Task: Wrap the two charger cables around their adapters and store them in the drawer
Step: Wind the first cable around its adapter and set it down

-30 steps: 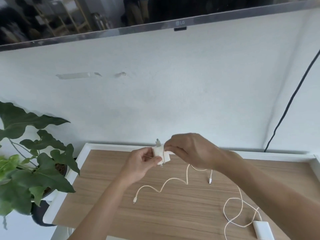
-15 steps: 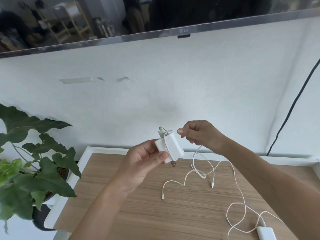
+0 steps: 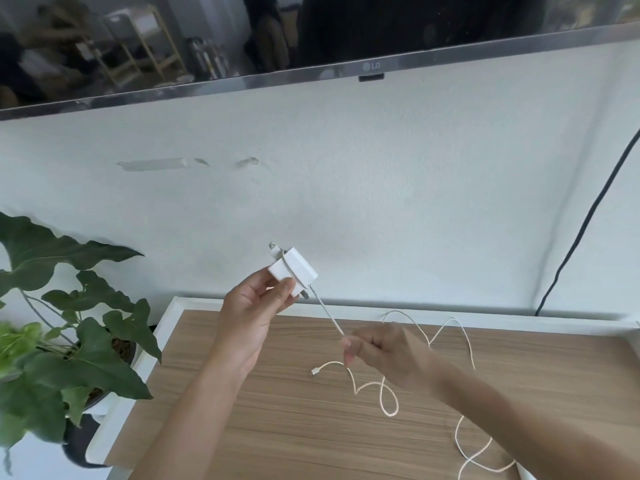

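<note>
- Plainly, one white adapter [image 3: 292,271] is in view, held up in front of the wall above the worktop's [image 3: 277,427] far edge; a second adapter does not show in this frame, though half a second ago a white one lay at the worktop's near right corner.
- Two hands show. The left hand [image 3: 252,317] has its grip closed on the adapter's lower left corner, thumb and fingertips pinching it, the metal prongs pointing down and to the right.
- The right hand [image 3: 384,351] is blurred; its grip looks closed on the white cable [image 3: 327,313], fingers curled with the cable entering at the fingertips.
- Two white cables can be counted: the one in hand, and a second cable [image 3: 464,441] running toward the near right corner.
- One turn of cable crosses the adapter's face; from its lower right corner the cable runs taut, down and right, to the right hand.
- Past the right hand the cable loops slack on the worktop, its small plug end [image 3: 314,372] lying near the middle.
- Half a second ago the right hand was up level with the adapter's top; now it sits lower, over the worktop, well apart from the adapter.
- One potted plant [image 3: 69,341] stands off the left edge.
</note>
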Demonstrator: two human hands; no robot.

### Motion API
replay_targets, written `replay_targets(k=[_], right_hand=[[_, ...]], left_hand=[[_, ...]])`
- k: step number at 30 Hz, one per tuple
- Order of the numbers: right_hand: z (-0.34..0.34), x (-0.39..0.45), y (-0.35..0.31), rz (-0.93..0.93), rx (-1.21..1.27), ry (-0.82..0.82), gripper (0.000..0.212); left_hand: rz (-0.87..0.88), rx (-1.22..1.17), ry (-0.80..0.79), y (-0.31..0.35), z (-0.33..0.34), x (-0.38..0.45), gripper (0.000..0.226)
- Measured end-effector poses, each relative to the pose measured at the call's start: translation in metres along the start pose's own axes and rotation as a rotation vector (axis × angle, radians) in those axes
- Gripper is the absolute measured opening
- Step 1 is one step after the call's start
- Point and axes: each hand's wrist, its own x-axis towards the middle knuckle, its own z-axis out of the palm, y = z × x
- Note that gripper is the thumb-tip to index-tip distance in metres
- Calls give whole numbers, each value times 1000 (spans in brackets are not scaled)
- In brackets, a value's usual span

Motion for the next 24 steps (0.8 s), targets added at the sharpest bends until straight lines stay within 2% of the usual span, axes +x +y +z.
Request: replay_targets(k=[4, 6, 8, 11, 14, 19, 24], right_hand=[[0, -6, -25, -137, -307, -59, 44], [-3, -5, -31, -195, -507, -56, 44], [-11, -5, -37, -221, -588, -64, 41], [-27, -8, -49, -246, -577, -106, 35], [-36, -6, -59, -327, -591, -78, 23], [-54, 14, -60, -373, -537, 60, 26], [-78, 28, -61, -294, -431, 143, 22]], left_hand=[[-25, 177, 49, -20, 6, 0, 17], [-23, 286, 50, -27, 7, 0, 16], [-18, 432, 36, -33, 5, 0, 18], [-9, 558, 4, -38, -1, -1, 18], [3, 617, -22, -38, -2, -4, 19], [-17, 622, -114, -34, 4, -12, 18], [-7, 544, -235, -21, 18, -27, 19]])
